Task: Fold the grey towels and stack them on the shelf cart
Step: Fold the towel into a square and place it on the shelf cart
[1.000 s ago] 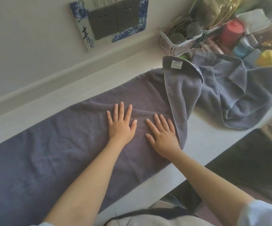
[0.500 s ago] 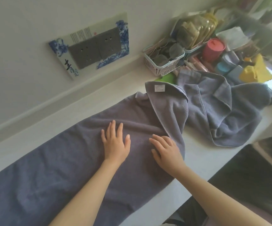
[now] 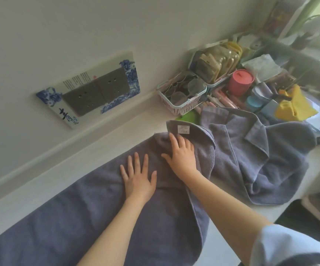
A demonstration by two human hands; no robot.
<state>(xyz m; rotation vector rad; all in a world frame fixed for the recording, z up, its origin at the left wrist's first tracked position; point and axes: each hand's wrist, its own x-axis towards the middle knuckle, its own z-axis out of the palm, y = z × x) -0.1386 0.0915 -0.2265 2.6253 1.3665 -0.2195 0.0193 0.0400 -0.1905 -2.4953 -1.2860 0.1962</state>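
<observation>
On the white counter (image 3: 105, 143) under the wall the long grey towel (image 3: 63, 217) lies flat, left hand (image 3: 139, 179) pressing spread-fingered, right hand (image 3: 182, 152) flat by its turned-over end, smoothing before, I'd say, gripping it to fold.

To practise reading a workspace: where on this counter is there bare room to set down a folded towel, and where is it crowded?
Bare counter runs between the wall and the spread towel; a smaller patch lies at the near edge beside the right forearm. Crowded: the far right, with the crumpled towel, pink basket and toiletries.
</observation>
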